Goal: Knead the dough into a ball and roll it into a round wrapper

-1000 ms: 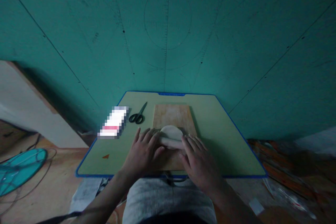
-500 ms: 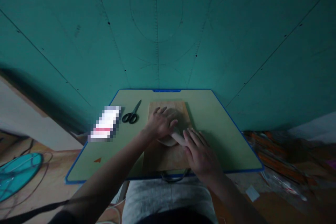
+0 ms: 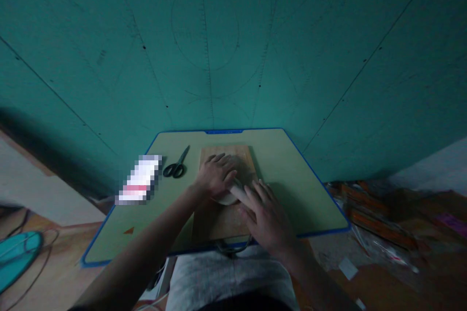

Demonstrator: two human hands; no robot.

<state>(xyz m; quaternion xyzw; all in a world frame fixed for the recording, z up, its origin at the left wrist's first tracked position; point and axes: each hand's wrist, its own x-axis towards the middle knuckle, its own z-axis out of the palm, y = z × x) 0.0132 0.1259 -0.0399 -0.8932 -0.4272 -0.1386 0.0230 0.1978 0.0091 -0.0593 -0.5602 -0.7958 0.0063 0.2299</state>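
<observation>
A wooden board (image 3: 222, 226) lies at the middle of the low table (image 3: 299, 194). On the board is a round, pale, flat piece that looks like dough (image 3: 225, 199), partly covered by my hands. A pale rolling pin (image 3: 241, 194) lies slantwise over it. My left hand (image 3: 216, 175) rests over the dough and the pin's far end, palm down, with its fingers spread. My right hand (image 3: 266, 211) lies on the near end of the pin, fingers stretched forward and not wrapped round it.
Black-handled scissors (image 3: 177, 166) lie left of the board, beside a blurred-out phone-like object (image 3: 138, 180). A small orange triangle (image 3: 129, 230) is near the table's left front. A green wall (image 3: 226, 58) rises behind.
The whole view has shifted, so the table appears further left and slightly lower. Both hands remain on the pin and dough, with little change in their pose.
</observation>
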